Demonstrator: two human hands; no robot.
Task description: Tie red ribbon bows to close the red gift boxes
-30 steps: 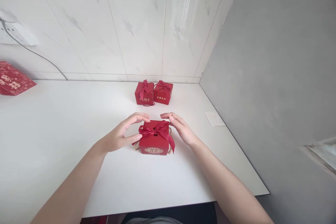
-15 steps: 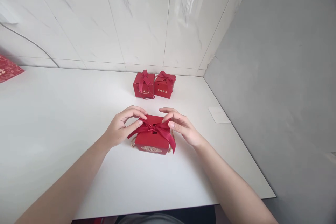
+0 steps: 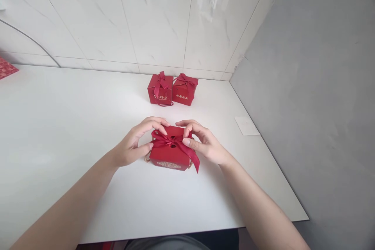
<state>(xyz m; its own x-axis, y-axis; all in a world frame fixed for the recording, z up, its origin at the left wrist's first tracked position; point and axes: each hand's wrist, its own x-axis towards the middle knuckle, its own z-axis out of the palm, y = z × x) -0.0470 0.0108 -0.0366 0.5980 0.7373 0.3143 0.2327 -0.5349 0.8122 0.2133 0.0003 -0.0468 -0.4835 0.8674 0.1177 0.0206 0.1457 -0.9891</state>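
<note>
White worktop (image 3: 73,133), tiled corner: my left hand (image 3: 134,144) and right hand (image 3: 205,144) pinch the ribbon bow (image 3: 172,143) atop the red gift box (image 3: 170,152).

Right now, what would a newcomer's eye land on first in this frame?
The red gift box at the middle of the white table, with the left hand and right hand pinching the ribbon bow on its lid from either side. Behind it, by the tiled wall, a second red box and a third red box stand side by side, each bowed.
</note>
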